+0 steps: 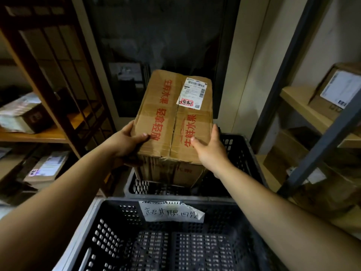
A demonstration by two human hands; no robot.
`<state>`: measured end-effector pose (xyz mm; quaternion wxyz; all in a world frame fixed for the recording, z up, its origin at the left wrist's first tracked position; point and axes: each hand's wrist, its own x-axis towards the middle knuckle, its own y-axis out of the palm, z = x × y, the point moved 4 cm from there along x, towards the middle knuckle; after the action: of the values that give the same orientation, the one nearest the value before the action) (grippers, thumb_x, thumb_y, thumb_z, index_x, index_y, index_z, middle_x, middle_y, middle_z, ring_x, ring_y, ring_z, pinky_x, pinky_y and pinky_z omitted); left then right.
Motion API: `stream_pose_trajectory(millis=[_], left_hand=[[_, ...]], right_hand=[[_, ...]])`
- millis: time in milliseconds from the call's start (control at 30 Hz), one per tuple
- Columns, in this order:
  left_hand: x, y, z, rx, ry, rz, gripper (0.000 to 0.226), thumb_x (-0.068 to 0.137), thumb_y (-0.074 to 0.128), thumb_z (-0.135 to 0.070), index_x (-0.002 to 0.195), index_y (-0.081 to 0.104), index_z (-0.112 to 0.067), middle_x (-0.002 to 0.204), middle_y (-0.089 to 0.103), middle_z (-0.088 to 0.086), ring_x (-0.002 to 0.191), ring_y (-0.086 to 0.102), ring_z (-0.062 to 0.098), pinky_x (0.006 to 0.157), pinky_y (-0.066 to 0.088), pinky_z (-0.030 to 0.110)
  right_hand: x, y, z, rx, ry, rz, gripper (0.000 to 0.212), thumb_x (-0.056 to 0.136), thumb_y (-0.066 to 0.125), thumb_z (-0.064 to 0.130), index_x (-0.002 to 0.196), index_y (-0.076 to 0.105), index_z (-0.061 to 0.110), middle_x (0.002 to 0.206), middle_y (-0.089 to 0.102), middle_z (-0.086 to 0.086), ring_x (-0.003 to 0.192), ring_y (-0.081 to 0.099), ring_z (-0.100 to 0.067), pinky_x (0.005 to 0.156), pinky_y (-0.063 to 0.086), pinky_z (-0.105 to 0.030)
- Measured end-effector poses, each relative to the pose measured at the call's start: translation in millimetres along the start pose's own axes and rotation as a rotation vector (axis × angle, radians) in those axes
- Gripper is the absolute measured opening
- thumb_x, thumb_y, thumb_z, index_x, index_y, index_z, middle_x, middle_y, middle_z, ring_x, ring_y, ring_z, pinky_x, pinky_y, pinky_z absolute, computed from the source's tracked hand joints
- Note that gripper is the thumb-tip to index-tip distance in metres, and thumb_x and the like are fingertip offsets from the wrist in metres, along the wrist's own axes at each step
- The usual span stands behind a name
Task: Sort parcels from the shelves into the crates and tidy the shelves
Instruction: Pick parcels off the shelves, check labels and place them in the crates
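Fingers (141, 138) of my left hand (125, 142) and right hand (211, 151) clamp near corners of the taped box (175, 114), crate (243, 153) beneath them; stiff, probably heavy, fragile inside, support underneath.

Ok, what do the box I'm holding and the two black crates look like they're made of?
The box looks like brown corrugated cardboard, matte, with glossy tape over creased seams. The far crate and near crate are probably moulded plastic: dull black, perforated lattice walls.
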<state>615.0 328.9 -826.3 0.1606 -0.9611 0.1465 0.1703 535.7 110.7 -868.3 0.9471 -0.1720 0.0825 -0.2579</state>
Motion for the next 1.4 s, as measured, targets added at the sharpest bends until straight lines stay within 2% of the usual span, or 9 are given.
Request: stream_pose_trajectory(millis=[167, 333, 567, 700, 833, 933, 1133, 1233, 1400], left_hand=[[-1, -9, -18, -0.054, 0.134, -0.165, 0.052, 0.089, 0.063, -0.020, 0.135, 0.046, -0.039, 0.096, 0.057, -0.009, 0.081, 0.061, 0.015, 0.054, 0.055, 0.038], [-4, -19, -26, -0.048, 0.223, -0.141, 0.045, 0.089, 0.062, -0.015, 0.130, 0.054, -0.033, 0.101, 0.063, -0.003, 0.083, 0.066, 0.016, 0.052, 0.055, 0.031], [-3, -41, -41, 0.141, 0.253, -0.057, 0.036, 0.090, 0.059, -0.015, 0.119, 0.059, -0.036, 0.101, 0.066, 0.004, 0.084, 0.066, 0.021, 0.057, 0.053, 0.033], [-4, -40, -47, 0.175, 0.274, -0.046, 0.033, 0.092, 0.057, -0.014, 0.116, 0.058, -0.037, 0.097, 0.067, 0.002, 0.084, 0.066, 0.019, 0.061, 0.052, 0.032], [0, -33, -44, 0.127, 0.329, -0.195, 0.048, 0.089, 0.062, -0.015, 0.134, 0.048, -0.026, 0.117, 0.059, 0.000, 0.085, 0.062, 0.014, 0.061, 0.051, 0.028], [2, -32, -31, -0.072, 0.296, -0.341, 0.079, 0.074, 0.079, -0.022, 0.139, 0.033, -0.026, 0.132, 0.049, 0.006, 0.105, 0.059, 0.025, 0.074, 0.058, 0.041], [8, -5, -16, -0.201, 0.208, -0.123, 0.083, 0.078, 0.070, -0.005, 0.143, 0.029, -0.037, 0.113, 0.058, 0.003, 0.090, 0.063, 0.021, 0.072, 0.056, 0.039], [10, 0, -14, -0.130, 0.191, -0.038, 0.096, 0.079, 0.065, 0.002, 0.144, 0.017, -0.049, 0.110, 0.053, 0.000, 0.094, 0.059, 0.023, 0.074, 0.053, 0.044], [14, -5, -6, -0.073, 0.231, -0.314, 0.066, 0.085, 0.068, -0.019, 0.140, 0.033, -0.026, 0.126, 0.053, 0.004, 0.099, 0.059, 0.019, 0.079, 0.053, 0.038]], right_hand=[[3, -1, 0, 0.049, -0.009, -0.058, 0.101, 0.069, 0.075, 0.048, 0.148, 0.015, 0.033, 0.141, 0.045, -0.003, 0.124, 0.048, -0.023, 0.103, 0.042, -0.046], [19, -21, 7, 0.202, -0.034, -0.158, 0.094, 0.072, 0.078, 0.040, 0.146, 0.023, 0.025, 0.133, 0.053, -0.002, 0.116, 0.054, -0.020, 0.100, 0.046, -0.039], [37, -70, 18, 0.395, -0.069, -0.303, 0.107, 0.070, 0.078, 0.028, 0.150, 0.007, 0.037, 0.143, 0.044, 0.000, 0.123, 0.050, -0.016, 0.103, 0.044, -0.039], [38, -82, 11, 0.422, -0.037, -0.358, 0.084, 0.071, 0.079, 0.019, 0.139, 0.029, 0.025, 0.116, 0.058, 0.002, 0.098, 0.061, -0.011, 0.087, 0.054, -0.034], [39, -89, 1, 0.436, -0.010, -0.451, 0.064, 0.075, 0.077, 0.016, 0.124, 0.036, 0.017, 0.104, 0.058, 0.001, 0.084, 0.060, -0.007, 0.071, 0.053, -0.023], [38, -88, -6, 0.468, -0.001, -0.497, 0.059, 0.078, 0.076, 0.017, 0.123, 0.038, 0.016, 0.105, 0.056, 0.001, 0.079, 0.058, -0.003, 0.060, 0.046, -0.015], [35, -80, -23, 0.452, 0.032, -0.468, 0.062, 0.079, 0.074, 0.023, 0.129, 0.039, 0.036, 0.120, 0.057, 0.001, 0.099, 0.062, -0.017, 0.082, 0.057, -0.041], [27, -80, -30, 0.393, -0.017, -0.469, 0.056, 0.083, 0.071, 0.022, 0.130, 0.042, 0.029, 0.122, 0.057, -0.001, 0.101, 0.060, -0.016, 0.072, 0.053, -0.024], [6, -86, -31, 0.208, -0.090, -0.464, 0.056, 0.081, 0.074, 0.029, 0.124, 0.041, 0.019, 0.118, 0.057, 0.000, 0.099, 0.057, -0.013, 0.061, 0.039, -0.010]])
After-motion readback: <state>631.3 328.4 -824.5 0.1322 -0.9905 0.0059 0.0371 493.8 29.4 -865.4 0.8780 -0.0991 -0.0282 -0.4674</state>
